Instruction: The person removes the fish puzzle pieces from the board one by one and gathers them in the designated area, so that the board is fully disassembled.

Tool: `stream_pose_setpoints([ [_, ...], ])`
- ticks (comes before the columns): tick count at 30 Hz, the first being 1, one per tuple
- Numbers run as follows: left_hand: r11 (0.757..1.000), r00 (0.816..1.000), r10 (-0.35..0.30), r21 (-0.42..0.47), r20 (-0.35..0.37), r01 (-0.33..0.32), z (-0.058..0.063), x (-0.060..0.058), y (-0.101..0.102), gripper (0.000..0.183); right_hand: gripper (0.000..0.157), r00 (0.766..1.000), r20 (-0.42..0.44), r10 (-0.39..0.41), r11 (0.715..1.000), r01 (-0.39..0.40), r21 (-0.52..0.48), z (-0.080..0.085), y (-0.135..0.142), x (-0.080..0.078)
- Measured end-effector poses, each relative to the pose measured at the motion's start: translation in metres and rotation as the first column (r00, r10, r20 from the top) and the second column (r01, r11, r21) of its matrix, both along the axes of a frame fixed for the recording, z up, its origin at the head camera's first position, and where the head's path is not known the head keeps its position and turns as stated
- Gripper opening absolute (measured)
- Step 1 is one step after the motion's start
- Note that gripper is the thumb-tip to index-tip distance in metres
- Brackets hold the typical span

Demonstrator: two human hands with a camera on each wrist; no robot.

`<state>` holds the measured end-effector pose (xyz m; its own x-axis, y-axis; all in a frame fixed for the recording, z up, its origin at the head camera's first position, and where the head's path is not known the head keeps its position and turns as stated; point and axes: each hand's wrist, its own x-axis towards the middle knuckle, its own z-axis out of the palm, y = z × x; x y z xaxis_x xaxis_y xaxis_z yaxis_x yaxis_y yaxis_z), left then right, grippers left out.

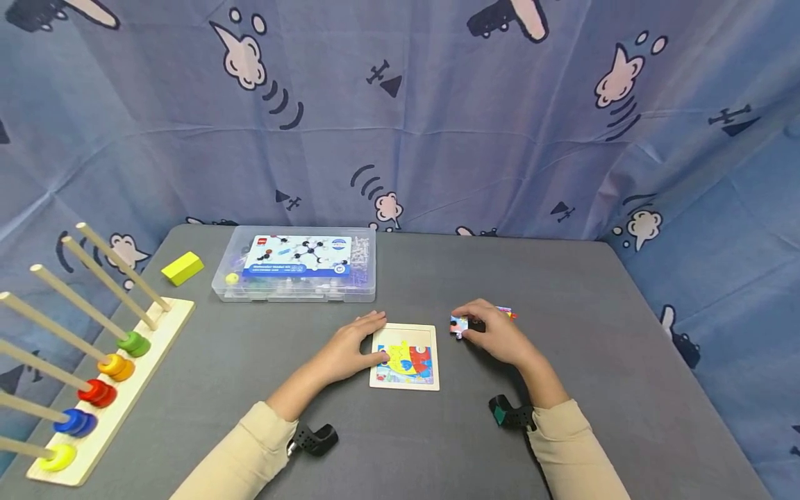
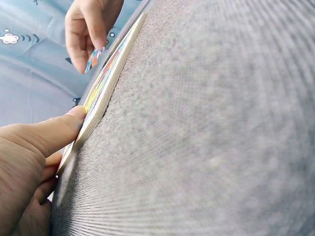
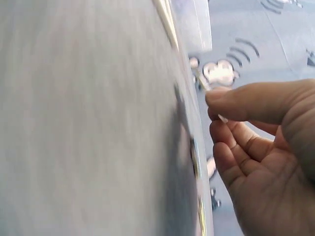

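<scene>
A wooden jigsaw tray (image 1: 404,386) lies on the table, partly filled with yellow, red and blue pieces; the bare wood of its upper part shows. My left hand (image 1: 346,353) rests at the tray's left side, thumb on the puzzle and fingertips by the upper left corner. In the left wrist view the thumb (image 2: 64,129) presses on the tray's edge. To the right of the tray, my right hand (image 1: 496,335) pinches a small jigsaw piece (image 1: 458,325) between thumb and fingers, held above the table. Partly hidden behind that hand, more colourful pieces (image 1: 507,312) lie on the table.
Behind the tray stands a clear plastic molecular model box (image 1: 294,292). A yellow block (image 1: 182,268) lies left of it. A wooden peg stand (image 1: 134,389) with coloured rings runs along the left, its pegs sticking up. A patterned blue curtain (image 1: 437,160) hangs behind the table.
</scene>
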<state>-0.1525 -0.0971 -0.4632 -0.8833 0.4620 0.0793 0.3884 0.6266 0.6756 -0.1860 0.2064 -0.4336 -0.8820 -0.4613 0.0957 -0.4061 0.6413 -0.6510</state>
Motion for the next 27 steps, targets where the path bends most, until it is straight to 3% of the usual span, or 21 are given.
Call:
stream_pose_setpoints([
  [17,1.000,1.000,-0.015,0.019,-0.011,0.015,0.000,0.000,0.002,0.065,0.031,0.985,0.032,-0.169,0.981,0.165,0.100,0.006,0.086,-0.005],
  [27,0.999,0.999,-0.029,0.027,-0.038,0.030,-0.003,-0.001,0.001,0.065,0.031,0.981,0.033,-0.193,0.973,0.187,0.135,0.000,0.111,-0.010],
])
